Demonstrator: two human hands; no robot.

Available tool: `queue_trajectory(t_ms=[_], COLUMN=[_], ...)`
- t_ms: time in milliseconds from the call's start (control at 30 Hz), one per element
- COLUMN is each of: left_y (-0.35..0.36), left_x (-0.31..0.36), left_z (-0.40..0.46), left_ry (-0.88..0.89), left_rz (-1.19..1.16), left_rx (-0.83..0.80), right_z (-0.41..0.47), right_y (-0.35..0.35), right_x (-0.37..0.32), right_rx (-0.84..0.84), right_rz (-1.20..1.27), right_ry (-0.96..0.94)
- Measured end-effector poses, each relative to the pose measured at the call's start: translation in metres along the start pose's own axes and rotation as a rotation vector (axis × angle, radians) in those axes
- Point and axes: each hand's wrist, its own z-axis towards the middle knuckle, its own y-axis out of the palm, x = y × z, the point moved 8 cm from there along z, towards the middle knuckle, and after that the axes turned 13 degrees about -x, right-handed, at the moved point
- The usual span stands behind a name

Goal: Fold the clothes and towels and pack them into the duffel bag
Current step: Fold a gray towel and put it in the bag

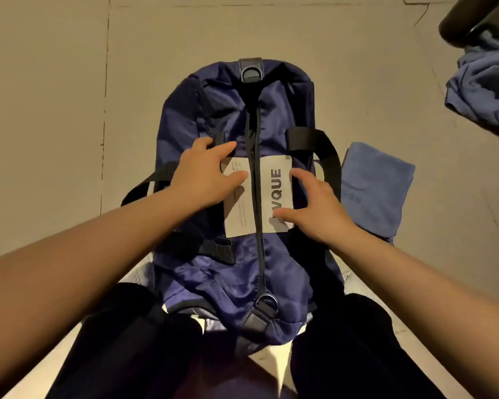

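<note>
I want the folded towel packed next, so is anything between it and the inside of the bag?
Yes. The bag has its zipper shut along the top, and a paper label lies across it. Both hands, left and right, rest on the label. The towel lies beside the bag, untouched.

Dim warm light; soft overall blur; wide-angle bending at edges; dark foreground.

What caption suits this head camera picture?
Both hands rest on a closed navy duffel bag, folded blue towel beside it.
</note>
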Motion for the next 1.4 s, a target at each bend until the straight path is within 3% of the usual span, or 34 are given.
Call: queue_trajectory(t_ms=[133, 333, 467, 800, 1033, 1100, 1200, 1300, 1400], left_y=[-0.023, -0.125, -0.16, -0.157, -0.141, -0.141, -0.131, -0.099, -0.053], left_x=[-0.001, -0.043, -0.057, -0.119, -0.114, -0.096, -0.047, 0.014, 0.069], left_z=[-0.009, -0.032, -0.016, 0.041, 0.03, 0.017, -0.002, -0.007, -0.013], left_ry=[0.014, -0.083, -0.176, -0.223, -0.238, -0.184, 0.023, 0.281, 0.471], left_rz=[-0.122, -0.219, -0.085, 0.179, 0.162, 0.201, 0.229, 0.163, 0.092], left_rx=[0.186, 0.488, 0.37, 0.208, 0.268, 0.354, 0.444, 0.343, 0.176], right_z=[0.001, -0.026, 0.002, 0.088, 0.099, 0.092, 0.064, 0.036, 0.024], right_y=[-0.013, -0.078, -0.11, -0.102, -0.092, -0.092, -0.099, -0.098, -0.102], right_x=[-0.017, -0.079, -0.107, -0.093, -0.074, -0.066, -0.055, -0.019, 0.039], right_rx=[0.118, 0.301, 0.327, 0.25, 0.164, 0.13, 0.245, 0.356, 0.428], right_rz=[-0.044, 0.006, -0.058, -0.644, -0.585, -0.444, -0.227, -0.218, -0.275], right_ry=[-0.048, -0.328, -0.345, -0.148, -0.113, -0.157, -0.303, -0.264, -0.092])
